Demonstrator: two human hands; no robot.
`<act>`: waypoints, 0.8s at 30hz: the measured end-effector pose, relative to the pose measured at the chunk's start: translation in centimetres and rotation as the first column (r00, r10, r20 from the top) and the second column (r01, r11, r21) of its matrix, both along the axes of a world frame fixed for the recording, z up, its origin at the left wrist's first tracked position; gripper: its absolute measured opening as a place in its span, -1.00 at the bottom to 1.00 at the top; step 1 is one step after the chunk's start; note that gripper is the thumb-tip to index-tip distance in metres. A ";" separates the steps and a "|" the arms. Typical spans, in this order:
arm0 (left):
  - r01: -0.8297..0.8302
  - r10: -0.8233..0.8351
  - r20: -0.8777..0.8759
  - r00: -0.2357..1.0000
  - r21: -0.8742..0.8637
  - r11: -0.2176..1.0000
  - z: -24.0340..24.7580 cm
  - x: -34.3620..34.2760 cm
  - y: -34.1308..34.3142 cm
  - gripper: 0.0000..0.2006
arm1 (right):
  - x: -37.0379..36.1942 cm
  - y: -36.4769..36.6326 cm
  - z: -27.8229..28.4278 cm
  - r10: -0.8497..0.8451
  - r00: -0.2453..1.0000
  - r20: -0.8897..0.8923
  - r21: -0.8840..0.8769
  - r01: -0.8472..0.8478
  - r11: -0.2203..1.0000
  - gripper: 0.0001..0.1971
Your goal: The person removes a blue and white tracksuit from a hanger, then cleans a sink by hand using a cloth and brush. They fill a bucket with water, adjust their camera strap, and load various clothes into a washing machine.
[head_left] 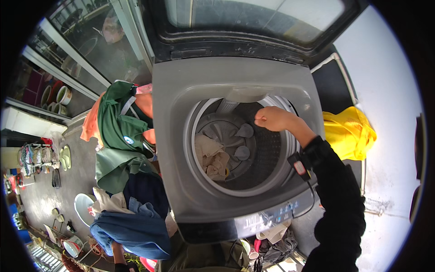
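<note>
A grey top-loading washing machine (195, 72) stands in front of me with its lid (253, 47) raised. Over the drum's opening, my right hand (274, 119) is closed; its curled fingers hide whatever may be inside. Below it in the drum (267, 158) lie a bunched beige cloth (212, 156) at the left and two grey rounded pieces (244, 130), apart from the hand. At the lower left, my left hand (118, 253) reaches up to a blue denim garment (131, 231). The denim covers its fingers, so its grip is hidden.
Green (115, 118), orange and navy clothes are heaped along the machine's left side. A yellow cloth (349, 133) hangs at the right by the white wall (389, 90). A small device with a cable (300, 165) sits at my right wrist. A white basin (84, 208) stands on the floor at the left.
</note>
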State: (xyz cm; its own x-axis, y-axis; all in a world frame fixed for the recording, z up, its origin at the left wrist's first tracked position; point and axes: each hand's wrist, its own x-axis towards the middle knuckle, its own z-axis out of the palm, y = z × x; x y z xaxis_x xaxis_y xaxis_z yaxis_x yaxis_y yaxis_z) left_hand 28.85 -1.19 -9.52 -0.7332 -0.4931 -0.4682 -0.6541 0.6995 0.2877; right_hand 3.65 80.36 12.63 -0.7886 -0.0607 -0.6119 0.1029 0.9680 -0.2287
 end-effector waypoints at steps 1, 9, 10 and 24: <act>-0.002 0.003 0.012 1.000 -0.014 1.000 0.4 -0.1 -0.1 -0.40 | -1.0 2.5 -4.2 0.015 0.998 0.065 0.175 -0.026 0.984 -0.67; -0.098 0.111 0.133 0.985 -0.101 0.990 3.8 -2.0 -1.1 -0.41 | 5.5 -2.3 -35.0 -0.128 0.992 0.004 -0.063 0.128 0.990 -0.35; -0.064 0.072 0.076 0.994 -0.109 0.992 4.4 -2.3 -1.1 -0.42 | 6.0 -4.2 -37.2 -0.005 0.997 -0.079 0.061 0.010 0.998 -0.30; -0.255 0.265 0.048 0.963 -0.158 0.954 8.7 -3.6 -0.8 -0.46 | 9.0 3.9 -44.0 -0.698 0.688 0.200 -0.212 0.725 0.655 -0.11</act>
State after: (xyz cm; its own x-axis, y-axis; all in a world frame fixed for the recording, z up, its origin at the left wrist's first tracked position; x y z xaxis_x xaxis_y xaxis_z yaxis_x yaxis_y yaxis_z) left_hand 25.26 -1.99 -0.83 -0.5393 -0.7303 -0.4193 -0.8335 0.5339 0.1422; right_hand 12.65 84.23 -31.41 -0.5970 0.3324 -0.7301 0.7692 0.4956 -0.4034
